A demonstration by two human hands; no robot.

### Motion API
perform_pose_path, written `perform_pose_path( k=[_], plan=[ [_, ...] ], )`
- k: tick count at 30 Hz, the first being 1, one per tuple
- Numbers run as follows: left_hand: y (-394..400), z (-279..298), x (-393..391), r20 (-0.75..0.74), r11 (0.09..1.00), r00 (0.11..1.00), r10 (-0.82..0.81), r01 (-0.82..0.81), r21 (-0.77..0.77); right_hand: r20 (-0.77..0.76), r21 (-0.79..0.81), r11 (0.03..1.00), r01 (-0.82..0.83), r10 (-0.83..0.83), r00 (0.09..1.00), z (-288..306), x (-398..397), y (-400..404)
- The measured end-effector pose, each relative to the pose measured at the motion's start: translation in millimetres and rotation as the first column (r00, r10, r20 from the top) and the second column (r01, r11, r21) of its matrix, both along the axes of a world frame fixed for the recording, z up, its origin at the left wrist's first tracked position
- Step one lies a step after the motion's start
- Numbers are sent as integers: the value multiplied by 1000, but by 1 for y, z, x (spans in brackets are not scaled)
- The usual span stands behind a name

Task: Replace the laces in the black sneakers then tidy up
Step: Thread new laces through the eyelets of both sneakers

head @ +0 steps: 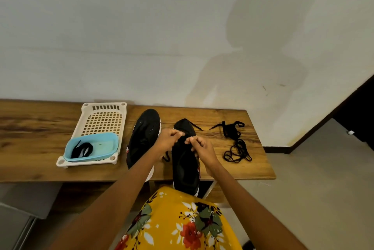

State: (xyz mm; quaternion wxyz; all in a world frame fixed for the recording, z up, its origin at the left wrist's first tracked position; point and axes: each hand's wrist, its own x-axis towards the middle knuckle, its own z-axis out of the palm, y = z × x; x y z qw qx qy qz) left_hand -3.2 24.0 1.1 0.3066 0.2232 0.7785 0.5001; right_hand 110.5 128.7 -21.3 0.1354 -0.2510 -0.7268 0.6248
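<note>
Two black sneakers lie on the wooden table [40,128], toes pointing at the wall. The left sneaker [144,134] has bare eyelets. Over the middle of the right sneaker [185,168] my left hand [169,139] and my right hand [199,146] each pinch a black lace; a lace end [195,125] trails off near its toe and another [166,156] hangs at its left side. A loose tangle of black laces [235,142] lies to the right. One more black lace [83,149] sits in the light blue tub [110,138].
The blue tub rests in a white perforated tray [103,122] left of the sneakers. The right sneaker's heel juts over the table's front edge. A white wall stands right behind the table. My yellow floral clothing [182,221] fills the lower middle.
</note>
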Motion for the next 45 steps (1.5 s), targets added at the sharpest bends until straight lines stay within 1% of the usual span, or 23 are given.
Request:
perform_pose_path(
  k=[2,4,6,7,8,11,14,17,19,21,22,24,25,26,27,28,30,32,36,38,40,43,45],
  plan=[
    [-6,4,-13,-242,944,931,-273,211,-253,-14,-102,995,13,-14,1000,2,1,-1],
    [-14,11,-30,-258,777,807,-531,342,-529,21,-117,993,-29,32,999,4,-1,0],
    [-18,20,-42,-230,653,734,-639,360,-667,102,-37,994,-104,108,989,11,-5,1],
    [-18,23,-47,-232,657,732,-640,365,-660,143,19,989,-147,143,979,15,-8,1],
    [-15,26,-48,-242,703,754,-611,375,-605,185,75,979,-191,174,967,18,-12,3],
    [0,36,-35,-206,882,884,-420,344,-322,280,209,924,-319,256,925,21,-17,6],
    [15,30,-18,-173,957,943,-283,266,-115,260,208,933,-293,236,936,19,-13,4],
    [20,27,-10,-159,937,929,-334,310,-159,197,127,970,-208,181,964,19,-10,0],
    [16,30,-14,-222,916,907,-358,296,-270,190,28,988,-152,144,971,16,-10,1],
    [9,39,-28,-340,843,842,-418,220,-490,180,-68,994,-80,91,980,13,-10,1],
    [3,44,-35,-315,772,825,-470,210,-601,174,-96,994,-54,71,982,11,-9,1],
    [-9,61,-42,-94,566,819,-566,303,-767,153,-129,991,-42,62,986,10,-9,0],
    [-14,67,-42,1,483,804,-595,358,-799,138,-141,989,-48,68,988,10,-8,1],
    [-16,70,-41,37,446,780,-624,396,-803,119,-145,988,-59,76,990,11,-7,2],
    [-16,69,-39,13,464,759,-651,411,-785,92,-144,987,-75,89,992,12,-6,3],
    [-14,65,-37,-54,529,743,-667,421,-737,60,-132,986,-98,107,992,13,-5,4],
    [-9,51,-30,-173,693,747,-642,469,-547,16,-73,983,-166,168,986,15,-2,7],
    [-3,34,-23,-212,773,763,-610,514,-372,18,-6,971,-240,240,971,18,1,10],
    [0,14,-14,-126,870,873,-471,437,-227,52,90,952,-293,289,956,20,3,21],
    [-1,8,-16,-56,880,894,-444,424,-214,95,210,928,-307,293,951,19,1,27],
    [-2,5,-17,103,876,901,-421,433,-212,133,383,874,-297,267,955,15,-3,28],
    [4,3,-12,215,918,928,-304,345,-195,93,601,782,-169,141,986,11,-6,17],
    [6,3,-8,143,943,962,-231,258,-209,35,680,730,-69,61,998,8,-6,9]
  ],
)
